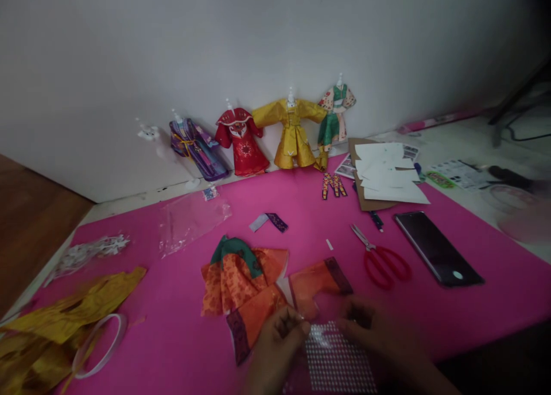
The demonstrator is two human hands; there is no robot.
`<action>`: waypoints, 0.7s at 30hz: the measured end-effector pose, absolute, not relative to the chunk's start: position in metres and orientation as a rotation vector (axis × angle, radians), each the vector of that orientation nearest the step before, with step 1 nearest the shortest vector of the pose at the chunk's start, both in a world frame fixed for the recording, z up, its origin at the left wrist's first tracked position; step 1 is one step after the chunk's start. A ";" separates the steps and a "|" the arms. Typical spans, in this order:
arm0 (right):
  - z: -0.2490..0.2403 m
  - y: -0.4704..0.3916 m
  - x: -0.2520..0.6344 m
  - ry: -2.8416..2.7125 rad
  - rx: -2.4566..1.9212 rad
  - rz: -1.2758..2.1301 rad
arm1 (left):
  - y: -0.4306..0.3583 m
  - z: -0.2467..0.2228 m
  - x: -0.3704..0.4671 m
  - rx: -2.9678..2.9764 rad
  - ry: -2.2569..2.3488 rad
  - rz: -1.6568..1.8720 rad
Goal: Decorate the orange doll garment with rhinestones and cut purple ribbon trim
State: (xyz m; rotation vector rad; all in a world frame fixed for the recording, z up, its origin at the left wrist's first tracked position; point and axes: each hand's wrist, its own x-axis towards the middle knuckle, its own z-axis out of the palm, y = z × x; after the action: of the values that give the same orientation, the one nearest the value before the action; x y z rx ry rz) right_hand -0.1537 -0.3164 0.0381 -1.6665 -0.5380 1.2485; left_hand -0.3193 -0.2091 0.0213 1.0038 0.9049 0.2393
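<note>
My left hand (pixel 282 339) pinches the upper left edge of a clear sheet of stick-on gems (pixel 338 360), set in close rows. My right hand (pixel 372 327) is at the sheet's upper right, slightly blurred. Its thumb and forefinger are pressed together, and whatever they may hold cannot be made out. Just beyond both hands lies a small orange doll top (pixel 316 283) with dark patterned cuffs, spread flat, its left part partly behind my left hand. An orange doll skirt (pixel 235 274) with a green waistband touches it on the left.
Red-handled scissors (pixel 381 263) and a phone (pixel 439 248) lie on the right of the pink mat (pixel 172 326). Yellow fabric (pixel 64 320) and a white tape roll (pixel 101 346) are at left. Dressed doll stands, including a red dress (pixel 245 148), line the wall. White papers (pixel 387 171) lie at back right.
</note>
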 end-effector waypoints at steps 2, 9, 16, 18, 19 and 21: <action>0.040 -0.316 -0.155 -0.538 -1.665 1.252 | -0.210 0.024 -0.317 1.023 0.898 0.254; 0.040 -0.315 -0.157 -0.529 -1.664 1.265 | -0.210 0.032 -0.314 1.012 0.892 0.279; 0.038 -0.317 -0.150 -0.550 -1.689 1.265 | -0.210 0.026 -0.324 0.777 0.896 0.252; 0.037 -0.317 -0.148 -0.558 -1.703 1.268 | -0.209 0.026 -0.326 0.747 0.914 0.249; 0.037 -0.318 -0.148 -0.563 -1.710 1.268 | -0.209 0.026 -0.326 0.743 0.919 0.247; 0.038 -0.318 -0.146 -0.573 -1.721 1.264 | -0.207 0.028 -0.327 0.756 0.926 0.237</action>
State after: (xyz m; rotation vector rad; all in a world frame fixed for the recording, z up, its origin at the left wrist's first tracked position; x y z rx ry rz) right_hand -0.1458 -0.3179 0.0378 -1.7205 -0.5727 1.2645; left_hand -0.3271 -0.2074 0.0281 0.7560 0.9259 0.2371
